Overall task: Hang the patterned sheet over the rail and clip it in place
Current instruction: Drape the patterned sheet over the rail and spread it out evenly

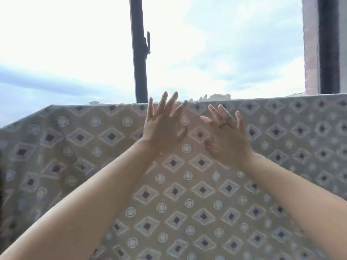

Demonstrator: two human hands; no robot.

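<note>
Left grip [161,124] and right grip [227,139] are reaching, fingers apart, holding nothing; smoothing the patterned sheet [187,194] level is looking wise before clipping

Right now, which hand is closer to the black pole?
Left. The left hand is raised just right of where the black pole meets the sheet. The right hand is farther right and lower.

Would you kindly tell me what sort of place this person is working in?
Probably a balcony or open window high up: the patterned sheet drapes over a hidden edge, with cloudy sky and distant rooftops beyond, and a building wall at the right.
</note>
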